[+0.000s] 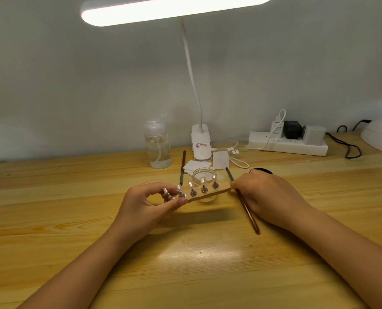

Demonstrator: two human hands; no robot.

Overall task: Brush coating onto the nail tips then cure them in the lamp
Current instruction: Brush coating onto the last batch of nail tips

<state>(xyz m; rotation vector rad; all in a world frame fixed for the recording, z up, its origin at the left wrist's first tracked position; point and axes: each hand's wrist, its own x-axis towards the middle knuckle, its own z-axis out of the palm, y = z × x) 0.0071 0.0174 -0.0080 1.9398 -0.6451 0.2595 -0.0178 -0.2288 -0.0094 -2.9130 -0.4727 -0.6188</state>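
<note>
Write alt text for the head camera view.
Two hands hold a wooden strip of five clear nail tips above a wooden table: left hand pinches one end, right hand holds the other plus a brush. Behind stand a glass jar, spray bottle and desk lamp.

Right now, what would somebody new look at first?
First, the wooden strip of clear nail tips that both hands lift over the table's middle; the left hand pinches one end, the right hand the other plus a brush. Above glows a bright desk lamp.
</note>
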